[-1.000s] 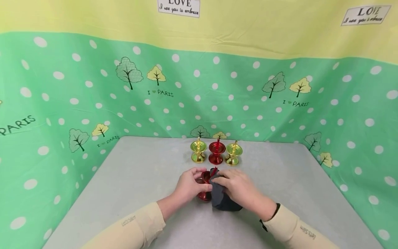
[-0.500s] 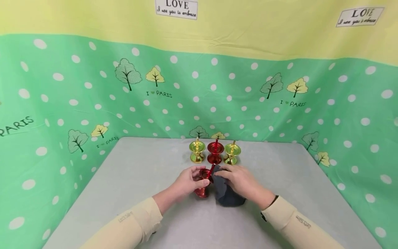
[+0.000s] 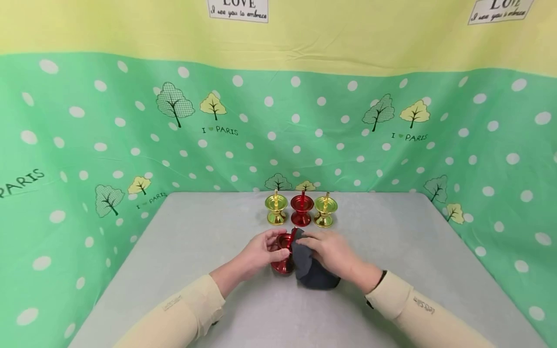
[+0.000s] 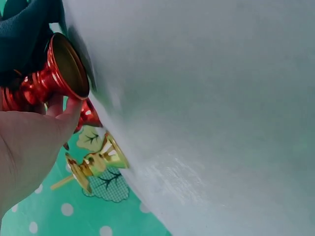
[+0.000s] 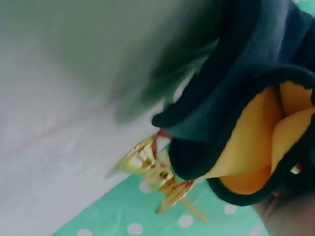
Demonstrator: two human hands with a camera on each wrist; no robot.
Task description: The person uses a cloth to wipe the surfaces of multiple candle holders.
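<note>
My left hand [image 3: 264, 250] holds a shiny red metal candle holder [image 3: 283, 266], cup-shaped on a flared foot, with a thin red spike at its centre. In the left wrist view the hollow underside of the red candle holder [image 4: 69, 66] shows, with the thumb and fingers around its body. My right hand [image 3: 331, 253] grips a dark grey cloth [image 3: 314, 271] bunched against the right side of the cup and spike. The cloth [image 5: 236, 98] shows an orange-yellow inner face in the right wrist view, and it hides part of the cup.
Behind the hands a row of candle holders stands upright: one gold [image 3: 276, 210], one red [image 3: 301, 211] and another gold [image 3: 324, 212]. The grey table [image 3: 209, 227] meets a green and yellow printed curtain [image 3: 243, 140] at its back edge and sides.
The held candle holder has shifted slightly leftward and away. The cloth has moved off the cup's side a little and back against it, while both hands keep their grip.
</note>
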